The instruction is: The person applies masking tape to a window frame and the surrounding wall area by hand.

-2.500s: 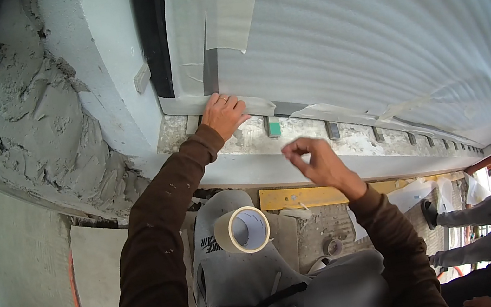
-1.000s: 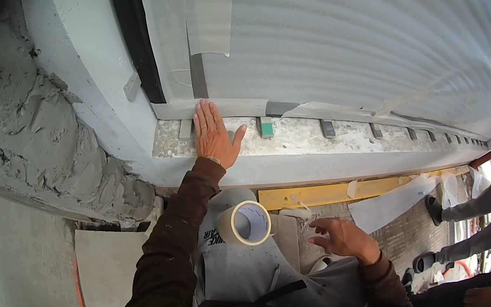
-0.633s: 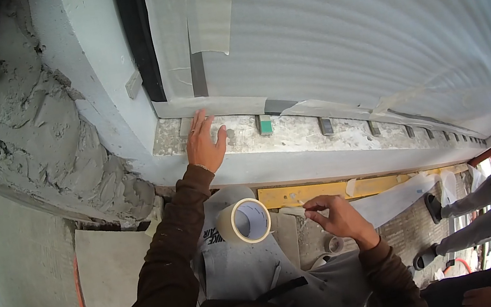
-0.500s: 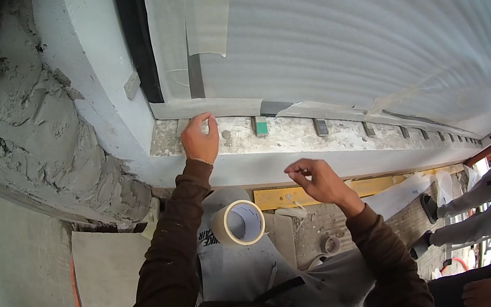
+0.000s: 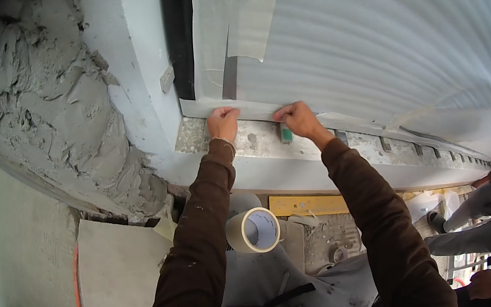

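Observation:
My left hand (image 5: 225,123) is closed, fingertips pinched at the lower edge of a pale strip of masking tape (image 5: 257,108). This strip runs along the bottom of the translucent sheeting (image 5: 356,39) on the upright panel. To its right, my right hand (image 5: 299,122) also has its fingers pinched together at the strip's edge, just above a green block (image 5: 286,133) on the ledge. The fingertips partly hide what lies between them. A wide roll of masking tape (image 5: 275,229) sits over my legs, beside my left forearm.
Small dark blocks (image 5: 385,143) line the concrete ledge (image 5: 256,141). Rough grey mortar (image 5: 53,113) covers the left side. A yellow level-like bar (image 5: 305,204) and a small tape roll (image 5: 338,254) lie below. Other people stand at the right, one in grey trousers (image 5: 474,239).
My right hand has moved up and left from above the floor to the bottom edge of the sheeting. My left hand remains at the strip, and the camera view has shifted.

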`<state>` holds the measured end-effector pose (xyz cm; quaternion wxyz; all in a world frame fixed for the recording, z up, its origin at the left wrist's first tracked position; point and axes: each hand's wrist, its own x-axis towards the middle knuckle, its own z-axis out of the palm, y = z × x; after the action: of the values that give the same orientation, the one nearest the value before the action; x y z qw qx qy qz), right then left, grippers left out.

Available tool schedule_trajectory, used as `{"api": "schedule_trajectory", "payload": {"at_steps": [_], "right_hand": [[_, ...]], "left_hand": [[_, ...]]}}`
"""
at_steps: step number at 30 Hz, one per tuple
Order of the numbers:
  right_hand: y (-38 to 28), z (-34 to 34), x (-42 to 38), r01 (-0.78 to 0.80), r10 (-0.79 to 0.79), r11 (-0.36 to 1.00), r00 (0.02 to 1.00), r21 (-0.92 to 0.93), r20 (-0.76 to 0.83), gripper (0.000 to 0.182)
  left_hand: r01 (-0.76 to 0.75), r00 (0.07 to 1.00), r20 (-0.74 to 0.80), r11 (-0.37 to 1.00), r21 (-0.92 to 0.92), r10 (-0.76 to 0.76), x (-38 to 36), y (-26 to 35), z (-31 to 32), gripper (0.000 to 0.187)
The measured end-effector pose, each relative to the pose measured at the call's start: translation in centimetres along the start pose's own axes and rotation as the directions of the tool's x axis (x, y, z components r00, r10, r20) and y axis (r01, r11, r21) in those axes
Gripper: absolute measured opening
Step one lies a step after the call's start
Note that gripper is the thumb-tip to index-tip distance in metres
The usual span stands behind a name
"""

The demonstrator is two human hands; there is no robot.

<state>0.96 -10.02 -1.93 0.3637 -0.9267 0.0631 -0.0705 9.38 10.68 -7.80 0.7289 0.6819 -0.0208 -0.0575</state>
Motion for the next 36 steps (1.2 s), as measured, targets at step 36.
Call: {"api": "schedule_trajectory", "payload": {"at_steps": [36], "right_hand": [[-11.1,10.0,3.9,0.311,-0.339,0.938,0.912,-0.150,-0.230,0.015]], "left_hand": [[-0.422,0.824,-0.328,0.887,0.189,0.462,2.2,0.4,-6.6,0.014]]}}
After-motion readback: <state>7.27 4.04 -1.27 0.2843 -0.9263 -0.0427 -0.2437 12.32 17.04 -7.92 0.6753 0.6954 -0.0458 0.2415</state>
